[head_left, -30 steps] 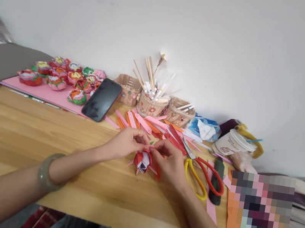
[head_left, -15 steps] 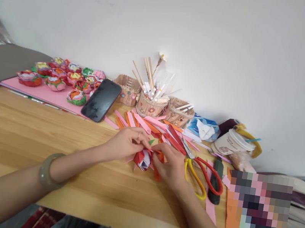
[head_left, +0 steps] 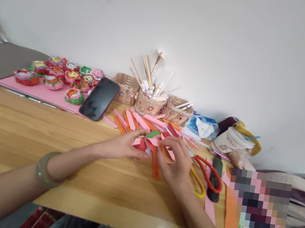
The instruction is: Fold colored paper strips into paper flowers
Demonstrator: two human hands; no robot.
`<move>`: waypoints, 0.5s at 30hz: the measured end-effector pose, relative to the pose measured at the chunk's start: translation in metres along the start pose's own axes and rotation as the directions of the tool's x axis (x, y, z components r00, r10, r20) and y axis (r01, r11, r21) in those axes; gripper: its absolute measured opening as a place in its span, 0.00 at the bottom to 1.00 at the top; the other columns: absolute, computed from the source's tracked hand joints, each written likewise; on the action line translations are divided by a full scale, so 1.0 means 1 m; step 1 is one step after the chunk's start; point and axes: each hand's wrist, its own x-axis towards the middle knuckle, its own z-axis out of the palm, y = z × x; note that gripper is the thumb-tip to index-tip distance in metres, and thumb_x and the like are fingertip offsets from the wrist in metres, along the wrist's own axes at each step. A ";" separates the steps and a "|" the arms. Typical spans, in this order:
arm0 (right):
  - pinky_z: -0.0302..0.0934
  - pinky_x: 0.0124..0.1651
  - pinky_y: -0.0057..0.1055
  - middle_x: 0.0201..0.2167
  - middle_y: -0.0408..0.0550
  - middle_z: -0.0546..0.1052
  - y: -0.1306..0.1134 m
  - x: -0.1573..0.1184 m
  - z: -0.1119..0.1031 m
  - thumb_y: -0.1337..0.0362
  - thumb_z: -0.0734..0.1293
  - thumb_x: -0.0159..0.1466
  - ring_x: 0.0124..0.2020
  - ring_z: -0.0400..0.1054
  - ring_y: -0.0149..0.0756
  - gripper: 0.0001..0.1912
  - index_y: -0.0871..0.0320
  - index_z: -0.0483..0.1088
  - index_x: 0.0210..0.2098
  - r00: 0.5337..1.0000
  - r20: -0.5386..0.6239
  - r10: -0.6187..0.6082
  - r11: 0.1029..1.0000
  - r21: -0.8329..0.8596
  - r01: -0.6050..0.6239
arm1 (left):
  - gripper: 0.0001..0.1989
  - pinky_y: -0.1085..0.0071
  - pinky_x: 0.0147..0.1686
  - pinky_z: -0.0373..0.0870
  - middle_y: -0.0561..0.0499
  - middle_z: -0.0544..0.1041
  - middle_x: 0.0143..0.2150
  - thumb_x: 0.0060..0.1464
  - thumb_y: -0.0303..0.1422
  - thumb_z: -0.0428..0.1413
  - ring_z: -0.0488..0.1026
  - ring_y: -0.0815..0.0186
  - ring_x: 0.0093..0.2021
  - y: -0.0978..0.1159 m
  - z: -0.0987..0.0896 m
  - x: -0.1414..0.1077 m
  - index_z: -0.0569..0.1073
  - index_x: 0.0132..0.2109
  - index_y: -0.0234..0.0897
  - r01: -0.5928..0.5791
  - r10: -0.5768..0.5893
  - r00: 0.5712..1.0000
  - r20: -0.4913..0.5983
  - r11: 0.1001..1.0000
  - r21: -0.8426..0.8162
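Note:
A folded paper flower [head_left: 142, 143] in red, pink, white and green is held just above the table, between my two hands. My left hand [head_left: 124, 145] is closed round its left side, a ring on one finger. On the flower's right edge, my right hand [head_left: 175, 162] pinches a pink petal with thumb and fingertips; the exact contact is partly hidden by the fingers. Behind the hands lies a pile of pink, red and orange paper strips [head_left: 140, 119]. Scissors with red and yellow handles [head_left: 208, 177] rest to the right of my right hand.
Finished paper flowers [head_left: 53, 83] sit on pink paper at the left, with a phone [head_left: 99, 98] leaning beside them. Decorated baskets [head_left: 150, 105] with sticks stand by the wall. A paper cup [head_left: 232, 140], a dark green tool [head_left: 215, 178] and paper strips [head_left: 231, 211] lie at the right.
The flower has been turned, so its pink and green outer petals now face up. My left hand has shifted round its side; my right hand has moved slightly right.

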 end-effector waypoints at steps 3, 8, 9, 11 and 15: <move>0.59 0.29 0.28 0.25 0.43 0.70 -0.010 0.004 -0.001 0.63 0.61 0.61 0.26 0.63 0.31 0.06 0.56 0.69 0.33 0.922 0.184 0.341 0.894 0.241 -0.378 | 0.22 0.60 0.53 0.61 0.45 0.67 0.49 0.42 0.33 0.60 0.64 0.58 0.52 -0.001 -0.001 0.004 0.67 0.46 0.36 -0.204 0.227 0.970 -0.087 0.954 0.218; 0.51 0.20 0.22 0.20 0.39 0.66 -0.010 0.011 0.002 0.52 0.65 0.57 0.19 0.57 0.25 0.16 0.58 0.64 0.24 0.681 0.431 0.591 0.544 0.410 -0.732 | 0.14 0.61 0.56 0.59 0.44 0.65 0.49 0.48 0.32 0.56 0.63 0.59 0.54 -0.010 -0.002 0.009 0.67 0.43 0.37 -0.405 0.458 0.887 -0.052 0.828 0.389; 0.49 0.19 0.22 0.19 0.39 0.66 -0.008 0.012 0.003 0.51 0.66 0.56 0.17 0.56 0.24 0.17 0.59 0.64 0.23 0.641 0.476 0.601 0.493 0.410 -0.767 | 0.14 0.62 0.55 0.59 0.44 0.66 0.49 0.49 0.31 0.56 0.64 0.59 0.53 -0.012 -0.002 0.009 0.66 0.44 0.37 -0.401 0.459 0.887 -0.049 0.819 0.411; 0.45 0.17 0.21 0.17 0.37 0.64 -0.004 0.012 0.003 0.51 0.68 0.54 0.16 0.53 0.22 0.18 0.59 0.64 0.22 0.593 0.536 0.601 0.412 0.429 -0.804 | 0.15 0.61 0.53 0.61 0.44 0.68 0.48 0.49 0.32 0.56 0.66 0.58 0.51 -0.014 -0.002 0.009 0.66 0.45 0.38 -0.368 0.433 0.900 -0.043 0.810 0.456; 0.41 0.16 0.21 0.15 0.35 0.62 -0.001 0.011 0.002 0.54 0.72 0.50 0.14 0.49 0.19 0.18 0.60 0.64 0.20 0.562 0.591 0.578 0.322 0.468 -0.823 | 0.17 0.59 0.51 0.62 0.44 0.71 0.46 0.48 0.36 0.58 0.68 0.56 0.49 -0.016 -0.001 0.007 0.67 0.45 0.37 -0.287 0.344 0.939 -0.031 0.829 0.480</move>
